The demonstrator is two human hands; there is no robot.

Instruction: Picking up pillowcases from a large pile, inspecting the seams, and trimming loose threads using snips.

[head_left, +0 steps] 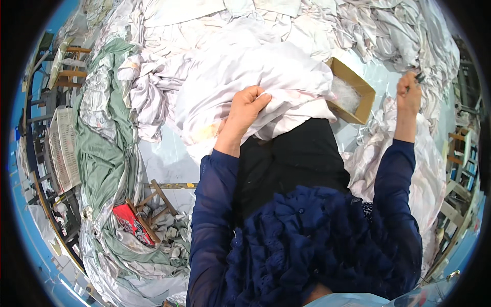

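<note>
the left hand (247, 109) is closed on a fold of white cloth (255, 77), fingers curled over the top edge and the thumb tucked under, gripping it firmly. the cloth spreads away from the hand in a large bunched sheet, draped over the person's lap, with a faint yellowish stain just below and left of the wrist. beneath the hand and nearer the body lies black fabric (302, 153), partly covered by the white sheet's lower edge.

the right hand (409, 92) is raised out to the side, well apart from the left, fist narrow and closed around a small dark tool (419, 77) whose tip sticks out past the knuckles; what kind of tool it is cannot be told. under that arm hangs more pale cloth (424, 174).

between the two hands, closer to the right one, sits an open cardboard box (365, 100) with something white and fluffy inside, one corner hidden under the gripped sheet.

beyond both hands a heap of white sheets (358, 25) fills the far side. far left of the left hand a grey-green cloth (102, 153) trails down, with a white plastic basket (64, 148) beside it and a red item (130, 221) by a wooden frame (156, 202) lower down.
</note>
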